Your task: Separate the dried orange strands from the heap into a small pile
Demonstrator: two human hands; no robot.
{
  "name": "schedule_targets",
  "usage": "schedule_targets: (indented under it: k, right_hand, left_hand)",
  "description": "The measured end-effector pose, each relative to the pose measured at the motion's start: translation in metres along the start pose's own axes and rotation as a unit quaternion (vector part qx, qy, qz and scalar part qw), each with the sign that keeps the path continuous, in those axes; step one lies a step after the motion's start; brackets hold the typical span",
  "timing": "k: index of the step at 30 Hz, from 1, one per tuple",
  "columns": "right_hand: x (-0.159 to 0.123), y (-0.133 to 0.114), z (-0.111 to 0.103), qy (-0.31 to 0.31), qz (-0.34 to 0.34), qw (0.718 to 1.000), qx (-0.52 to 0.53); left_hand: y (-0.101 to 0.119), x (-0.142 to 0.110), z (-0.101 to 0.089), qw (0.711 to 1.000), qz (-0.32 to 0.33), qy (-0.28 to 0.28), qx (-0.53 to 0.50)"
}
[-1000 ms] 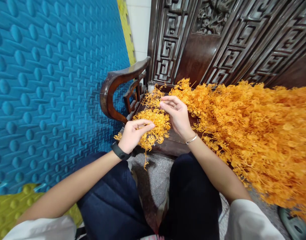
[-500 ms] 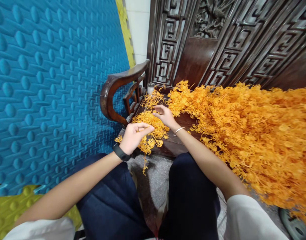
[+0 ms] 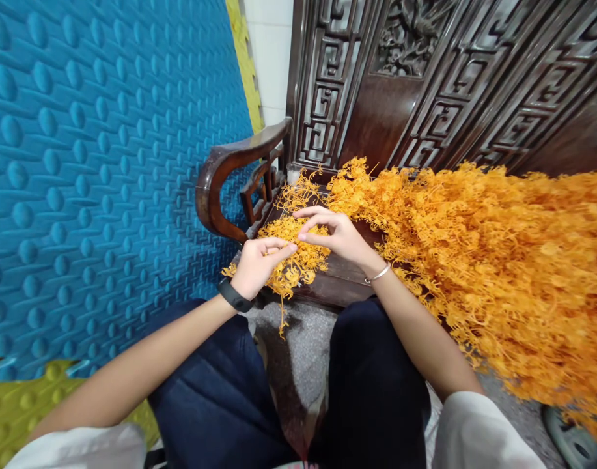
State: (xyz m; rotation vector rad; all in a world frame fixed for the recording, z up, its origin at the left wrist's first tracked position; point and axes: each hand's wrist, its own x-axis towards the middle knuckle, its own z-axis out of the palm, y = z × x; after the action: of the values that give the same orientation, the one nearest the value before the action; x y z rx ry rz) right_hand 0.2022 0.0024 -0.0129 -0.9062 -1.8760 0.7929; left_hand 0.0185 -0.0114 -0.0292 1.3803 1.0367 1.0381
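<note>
As both bare hands meet over the dark wooden counter (image 3: 337, 280), it's close fingertip work we're watching, right above the small orange bunch (image 3: 304, 264). Left hand (image 3: 259, 266) first: thumb and forefinger look drawn together in a pinch, and whether they are fully closed, or have anything thin between them, I cannot tell from here. Now the right hand (image 3: 341, 238): thumb and forefinger curve into a loop with the tips close together, the other fingers lifted away, and again no telling what, if anything, is caught there. The two sets of fingertips sit just beside each other, not clearly touching. Below them lies the bunch, near the armrest (image 3: 220, 172), with one strand (image 3: 282, 319) dangling past the front edge. A looser clump (image 3: 297, 194) rests behind it, and over to the right, what a heap (image 3: 513, 260) of the same curly orange stuff! So the step in hand looks, to my eye, like fine two-handed handling of these orange pieces. And the next move? I'd judge it calls for a steady left pinch, a light, precise right hand, and care that nothing snags in the tangle underneath.
</note>
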Motion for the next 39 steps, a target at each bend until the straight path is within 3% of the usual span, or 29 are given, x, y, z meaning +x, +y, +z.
schedule_targets:
  k: [5, 9, 13, 16, 18, 22, 25, 32, 39]
  right_hand:
    - [-0.002, 0.004, -0.009, 0.039, -0.003, 0.999, 0.0]
    - [-0.01, 0.013, -0.024, 0.071, 0.025, 0.997, -0.026]
    - [-0.02, 0.023, -0.034, 0.061, 0.049, 0.995, -0.067]
    - [-0.024, 0.027, -0.033, 0.0, 0.065, 0.994, -0.088]
    - [-0.026, 0.028, -0.03, -0.042, 0.064, 0.992, -0.102]
    - [-0.028, 0.02, -0.022, -0.113, 0.064, 0.987, -0.1]
    - [-0.028, 0.009, -0.019, -0.167, 0.064, 0.983, -0.038]
    - [-0.03, -0.008, -0.025, -0.19, 0.068, 0.969, 0.139]
    - [-0.029, 0.002, -0.008, -0.254, 0.059, 0.965, 0.035]
  left_hand:
    - [0.002, -0.001, -0.003, 0.999, -0.01, 0.034, -0.008]
    - [0.013, 0.001, -0.019, 0.996, 0.019, 0.091, -0.006]
    - [0.031, 0.006, -0.045, 0.963, 0.128, 0.237, -0.03]
    - [0.042, 0.011, -0.06, 0.917, 0.204, 0.34, -0.05]
    - [0.044, 0.015, -0.065, 0.9, 0.223, 0.372, -0.044]
    - [0.041, 0.019, -0.068, 0.899, 0.216, 0.379, -0.042]
    - [0.039, 0.02, -0.069, 0.904, 0.194, 0.378, -0.041]
    - [0.038, 0.023, -0.076, 0.896, 0.183, 0.401, -0.053]
    - [0.034, 0.022, -0.074, 0.909, 0.181, 0.373, -0.04]
